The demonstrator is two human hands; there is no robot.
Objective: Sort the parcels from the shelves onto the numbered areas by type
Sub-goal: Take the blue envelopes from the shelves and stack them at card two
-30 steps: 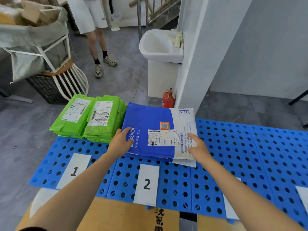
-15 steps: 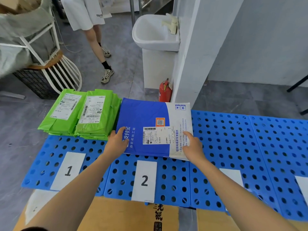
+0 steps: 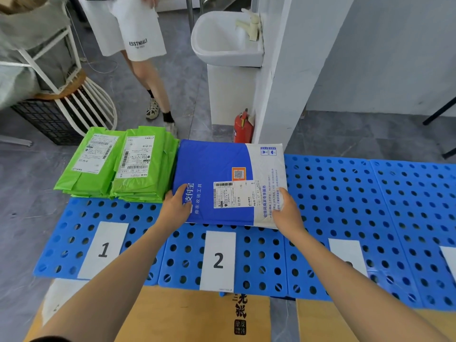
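We hold both forearms stretched forward. Left hand [image 3: 176,208] grips near-left edge of flat blue-and-white plastic mailer parcel [image 3: 222,174], thumb on top. Right hand [image 3: 287,211] pinches near-right corner. Parcel lies at far edge of blue perforated plastic mat [image 3: 345,193], just beside stack of green plastic mailers [image 3: 138,169]. One second ago right fingers lay flat on top.

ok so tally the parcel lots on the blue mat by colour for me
green parcel piles: 2
blue and white parcel: 1 in view, held at its near edge by the left hand and right hand
total: 3 lots; how many parcels lie in each green pile cannot be told
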